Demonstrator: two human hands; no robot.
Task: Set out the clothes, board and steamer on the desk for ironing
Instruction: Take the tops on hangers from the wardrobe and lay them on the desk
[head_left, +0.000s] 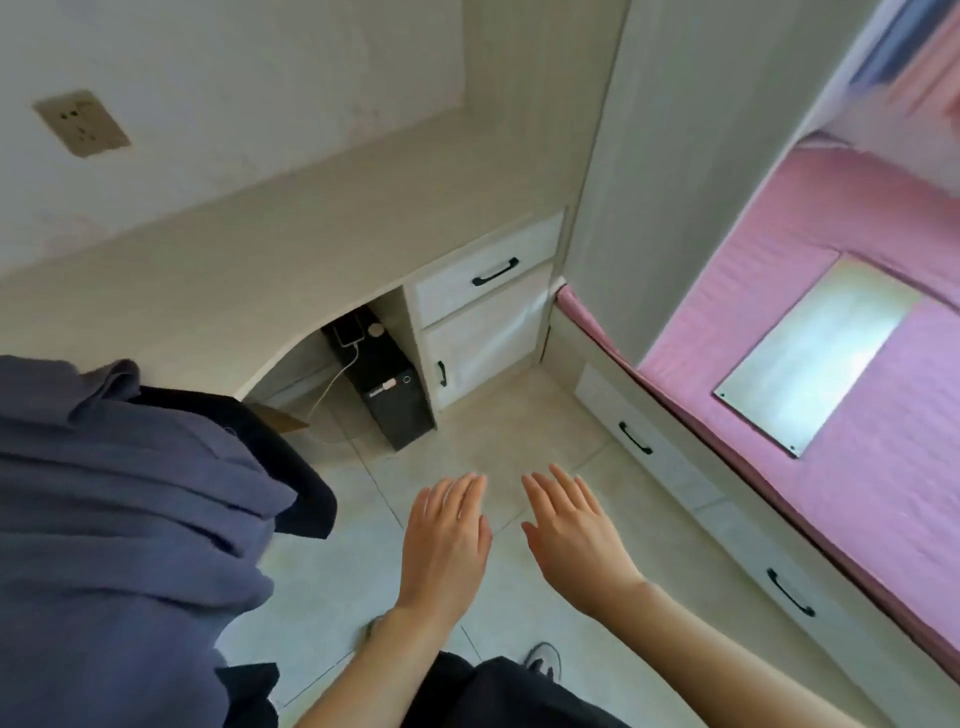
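My left hand (447, 545) and my right hand (574, 538) are stretched out side by side over the tiled floor, palms down, fingers apart, holding nothing. A blue-grey garment (119, 519) lies draped over a black chair (306, 493) at the left, well left of my left hand. The pale desk top (322, 208) runs along the wall beyond the chair. A flat silver-grey board (815, 353) lies on the pink bed (857, 467) to the right of my right hand. No steamer is in view.
A black computer tower (389, 384) with a white cable stands in the desk's knee gap. Drawers and a cabinet door (483, 312) sit under the desk's right end. A tall wardrobe panel (691, 156) separates desk and bed. A wall socket (80, 124) is upper left.
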